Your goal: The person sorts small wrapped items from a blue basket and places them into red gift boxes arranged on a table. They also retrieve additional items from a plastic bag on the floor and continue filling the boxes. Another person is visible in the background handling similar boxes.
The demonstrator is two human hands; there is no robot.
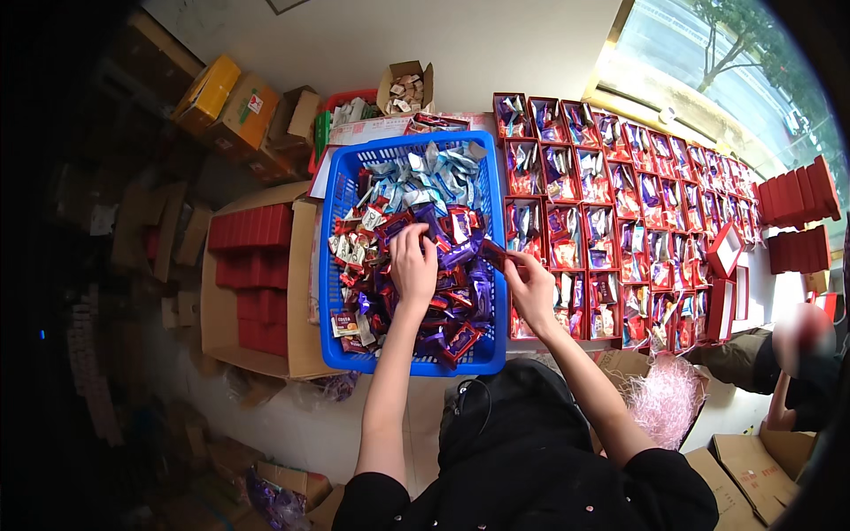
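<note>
A blue plastic basket (332, 265) full of wrapped sweets stands before me: pale blue packets (438, 176) at the far end, white and red ones (355, 242) at the left, purple and red ones (458, 292) across the middle. My left hand (415, 265) rests on the sweets near the basket's middle, fingers curled; whether it grips one is hidden. Over the basket's right rim, my right hand (529, 282) pinches a dark red wrapped sweet (492, 254) between thumb and fingers. Just right of it, rows of red gift boxes (564, 269) hold mixed sweets.
A cardboard carton (302, 279) of red boxes stands left of the basket. Behind are an open small carton (405, 89) and a red basket. Pink shredded paper (667, 398) lies at the lower right. Another person (797, 372) is at the far right, near stacked red boxes (797, 192).
</note>
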